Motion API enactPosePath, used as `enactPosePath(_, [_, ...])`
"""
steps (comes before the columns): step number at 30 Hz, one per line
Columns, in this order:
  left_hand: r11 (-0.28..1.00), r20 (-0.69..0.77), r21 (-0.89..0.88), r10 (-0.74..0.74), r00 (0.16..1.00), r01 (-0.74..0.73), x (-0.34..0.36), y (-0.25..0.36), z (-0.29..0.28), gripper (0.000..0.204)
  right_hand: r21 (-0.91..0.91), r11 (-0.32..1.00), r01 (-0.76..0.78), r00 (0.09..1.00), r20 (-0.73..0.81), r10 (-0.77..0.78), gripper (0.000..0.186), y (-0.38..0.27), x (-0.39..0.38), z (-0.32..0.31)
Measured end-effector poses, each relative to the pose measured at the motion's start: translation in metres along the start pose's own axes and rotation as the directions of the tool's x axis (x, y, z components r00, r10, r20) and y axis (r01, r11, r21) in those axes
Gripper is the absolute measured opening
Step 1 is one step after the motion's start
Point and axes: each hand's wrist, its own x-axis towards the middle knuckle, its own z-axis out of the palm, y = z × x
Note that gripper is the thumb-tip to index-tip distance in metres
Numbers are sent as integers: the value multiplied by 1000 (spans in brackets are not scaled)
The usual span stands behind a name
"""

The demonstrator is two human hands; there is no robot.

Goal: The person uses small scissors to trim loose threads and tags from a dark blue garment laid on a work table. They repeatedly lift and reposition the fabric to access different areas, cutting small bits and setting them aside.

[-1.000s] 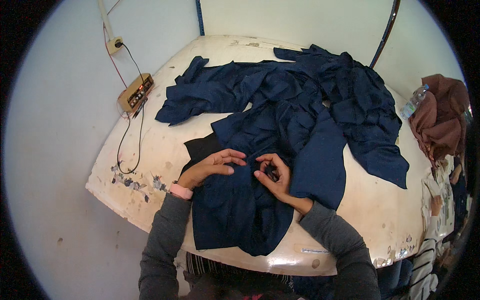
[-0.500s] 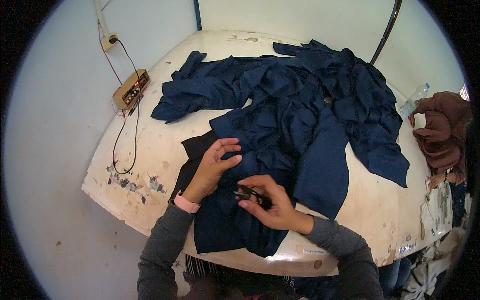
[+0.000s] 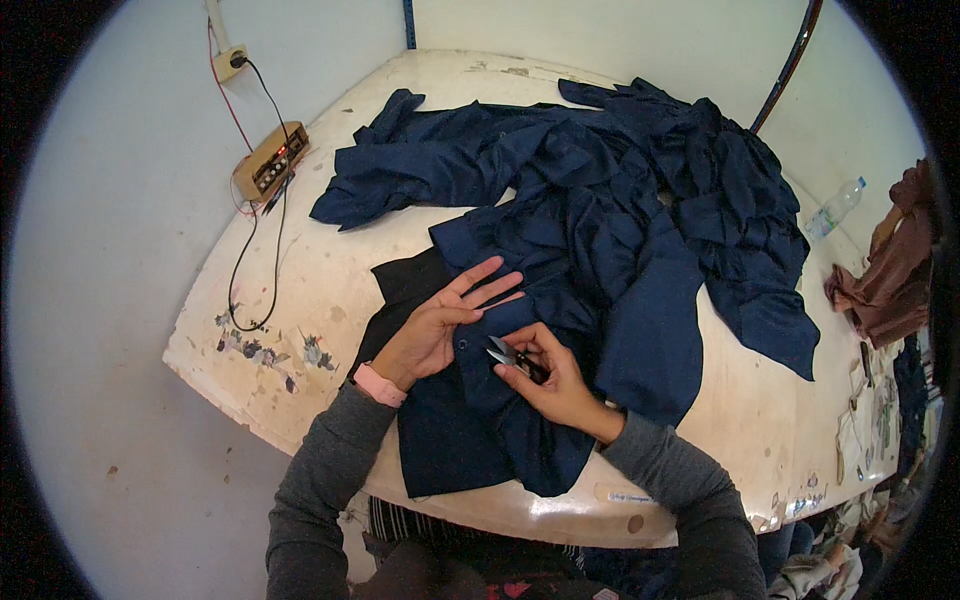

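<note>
A dark navy garment [image 3: 480,420] lies flat at the near edge of a worn white table [image 3: 330,270]. My left hand [image 3: 440,325] rests on the cloth with fingers spread, pressing it flat. My right hand [image 3: 550,375] is closed around small thread snips [image 3: 505,355], whose metal blades point left toward my left hand. A pink band sits on my left wrist. Both forearms wear grey sleeves.
A heap of several navy garments [image 3: 620,190] covers the middle and far right of the table. A small tan box with a red light [image 3: 268,162] and black cables sits at the far left. A plastic bottle [image 3: 830,210] and brown cloth [image 3: 890,270] are at the right.
My right hand has taken up the snips and brought their blades toward my left hand. My left hand flattened out on the cloth, its fingers spread.
</note>
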Motion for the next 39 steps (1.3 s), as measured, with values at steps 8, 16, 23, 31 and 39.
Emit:
enactPosePath(8, [998, 7, -27, 54, 999, -54, -1, -5, 10, 76, -194, 969, 151, 989, 38, -146, 32, -4, -2, 2])
enactPosePath(16, [994, -17, 48, 99, 995, -98, -2, -8, 24, 75, -267, 932, 245, 967, -8, -256, 30, -8, -1, 7])
enactPosePath(23, [988, -15, 97, 120, 993, -118, -2, -12, 27, 74, -333, 915, 229, 969, -15, -248, 29, -13, -2, 10])
enactPosePath(31, [984, -17, 120, 133, 991, -130, -2, -14, 27, 72, -385, 884, 265, 954, -31, -299, 27, -13, -1, 11])
enactPosePath(39, [986, -22, 118, 118, 993, -115, -2, -14, 25, 72, -378, 912, 158, 984, -15, -177, 22, -21, -2, 9])
